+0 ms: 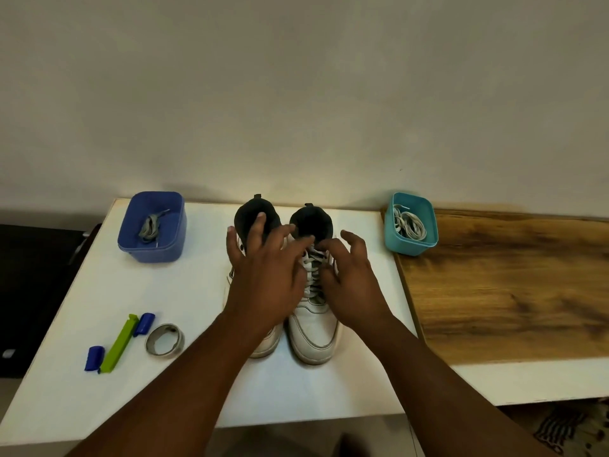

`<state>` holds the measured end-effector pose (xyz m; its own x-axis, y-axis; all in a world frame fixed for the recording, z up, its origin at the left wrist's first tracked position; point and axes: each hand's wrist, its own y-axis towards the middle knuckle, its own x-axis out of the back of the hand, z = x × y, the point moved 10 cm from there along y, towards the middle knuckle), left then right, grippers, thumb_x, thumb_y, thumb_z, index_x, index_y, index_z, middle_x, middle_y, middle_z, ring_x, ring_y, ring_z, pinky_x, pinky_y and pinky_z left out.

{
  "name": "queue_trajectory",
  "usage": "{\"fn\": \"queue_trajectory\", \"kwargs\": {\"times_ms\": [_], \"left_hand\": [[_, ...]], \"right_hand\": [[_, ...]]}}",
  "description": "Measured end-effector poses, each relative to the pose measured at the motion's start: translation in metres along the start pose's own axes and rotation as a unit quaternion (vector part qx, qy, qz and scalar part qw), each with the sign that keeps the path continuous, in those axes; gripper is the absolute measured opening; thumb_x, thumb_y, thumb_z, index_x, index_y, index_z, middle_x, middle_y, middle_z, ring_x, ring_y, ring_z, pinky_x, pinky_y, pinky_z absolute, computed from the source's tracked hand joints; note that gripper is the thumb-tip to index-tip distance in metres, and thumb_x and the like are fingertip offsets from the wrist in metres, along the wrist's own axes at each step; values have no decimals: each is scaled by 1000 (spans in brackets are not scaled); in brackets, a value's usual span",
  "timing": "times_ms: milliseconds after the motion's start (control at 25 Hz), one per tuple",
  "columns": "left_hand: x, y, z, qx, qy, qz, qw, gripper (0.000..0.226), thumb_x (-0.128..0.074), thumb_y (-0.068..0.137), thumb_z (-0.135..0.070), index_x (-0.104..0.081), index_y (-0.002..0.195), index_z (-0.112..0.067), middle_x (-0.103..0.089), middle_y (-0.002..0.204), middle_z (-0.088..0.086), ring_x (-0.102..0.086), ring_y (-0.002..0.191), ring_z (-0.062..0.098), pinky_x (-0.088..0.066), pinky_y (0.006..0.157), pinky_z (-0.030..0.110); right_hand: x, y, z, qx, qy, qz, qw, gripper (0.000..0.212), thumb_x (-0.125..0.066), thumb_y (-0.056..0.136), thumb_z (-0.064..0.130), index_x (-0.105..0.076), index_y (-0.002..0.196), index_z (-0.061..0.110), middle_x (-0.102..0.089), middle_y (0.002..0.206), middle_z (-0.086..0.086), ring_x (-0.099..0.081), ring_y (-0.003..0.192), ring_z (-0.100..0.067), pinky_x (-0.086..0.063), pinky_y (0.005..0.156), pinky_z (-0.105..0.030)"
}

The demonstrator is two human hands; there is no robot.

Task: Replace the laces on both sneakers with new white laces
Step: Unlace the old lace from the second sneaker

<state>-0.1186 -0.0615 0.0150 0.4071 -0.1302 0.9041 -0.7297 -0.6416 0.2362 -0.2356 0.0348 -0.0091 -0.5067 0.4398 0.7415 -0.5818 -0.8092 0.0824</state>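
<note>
Two white high-top sneakers with black collars stand side by side on the white table, toes toward me. The right sneaker is laced with a white lace. My left hand hovers over the left sneaker, fingers spread, hiding most of it. My right hand is beside the right sneaker's lacing, its fingertips at the top of the lace; whether it pinches the lace is unclear. A blue tub at the back left holds a grey lace. A teal tub at the back right holds white laces.
On the white table at the front left lie a green clip, two blue clips and a roll of tape. A wooden board adjoins on the right. The wall stands right behind the table.
</note>
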Motion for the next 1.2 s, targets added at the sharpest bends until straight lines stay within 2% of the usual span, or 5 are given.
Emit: {"fn": "queue_trajectory", "kwargs": {"times_ms": [200, 360, 560, 760, 1200], "left_hand": [[-12, 3, -1, -2, 23, 13, 1000, 40, -44, 95, -55, -52, 132, -42, -49, 149, -9, -18, 154, 24, 4, 119, 65], [-12, 3, 1, 3, -1, 17, 1000, 35, -49, 94, -55, -52, 125, -39, -50, 147, -13, -20, 154, 16, 10, 119, 60], [-5, 5, 2, 4, -30, -11, 999, 19, -51, 99, -45, -55, 113, -34, -63, 131, -10, -34, 149, 17, 7, 121, 59], [-2, 7, 10, 25, -26, -5, 999, 11, -50, 95, -41, -55, 103, -36, -64, 123, -14, -31, 150, 17, 5, 120, 64], [-9, 6, 3, 30, -85, -26, 996, 19, -58, 92, -43, -67, 106, -36, -57, 134, -12, -26, 150, 22, 1, 120, 61]], "right_hand": [[1, 4, -18, -79, 144, -56, 985, 2, -65, 96, 35, -65, 98, 34, -60, 120, 5, -60, 111, -11, -56, 95, -43], [5, -10, -61, -296, 434, -173, 833, 5, -56, 104, 21, -61, 102, 20, -68, 106, -4, -69, 91, -19, -58, 79, -35], [20, -3, -3, -21, 134, -110, 985, 47, -47, 101, 14, -54, 140, 38, -38, 151, 4, -49, 129, -12, -48, 106, -29], [10, -9, 9, -10, -193, -53, 980, 46, -33, 94, 40, -55, 134, 35, -28, 164, -9, -37, 139, -32, -41, 107, -46], [5, -7, 4, -19, 3, -43, 999, 41, -52, 100, 21, -58, 140, 32, -27, 163, 1, -36, 146, -20, -42, 114, -38]]}}
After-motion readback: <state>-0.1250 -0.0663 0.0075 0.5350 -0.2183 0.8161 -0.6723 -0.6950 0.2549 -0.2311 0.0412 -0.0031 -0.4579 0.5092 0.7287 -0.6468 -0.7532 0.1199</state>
